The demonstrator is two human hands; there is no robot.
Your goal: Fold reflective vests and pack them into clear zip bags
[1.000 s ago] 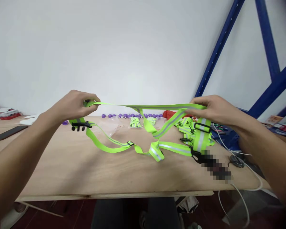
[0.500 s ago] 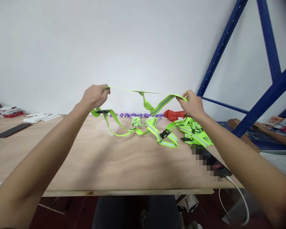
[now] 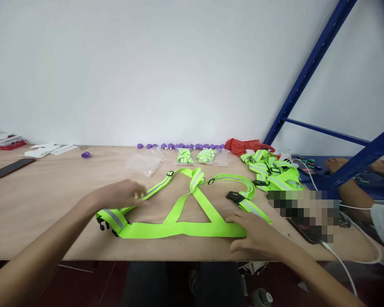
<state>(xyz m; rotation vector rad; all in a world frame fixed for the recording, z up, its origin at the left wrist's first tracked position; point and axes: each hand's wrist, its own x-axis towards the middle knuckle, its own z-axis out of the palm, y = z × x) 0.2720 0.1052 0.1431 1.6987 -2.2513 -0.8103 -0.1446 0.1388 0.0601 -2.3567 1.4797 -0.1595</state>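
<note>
A neon-yellow reflective strap harness lies spread on the wooden table, its wide band along the near side and thinner straps looping behind. My right hand rests at the band's right end, fingers stretched out and thumb apart. Above the left strap hovers my left hand, its fingers bent and smeared by motion, so whether they touch the strap is unclear. A black buckle sits on the right strap. Another black buckle is at the harness's left end.
More reflective straps are heaped at the right, near a charging phone. Clear plastic bags, purple rolls and red plastic line the back. A dark phone-like slab lies left. A co-worker's hand is behind the blue rack.
The harness, stretched in the air between both hands before, now lies on the table. Both hands have come down and nearer, and the right has let go. The view has shifted slightly.
</note>
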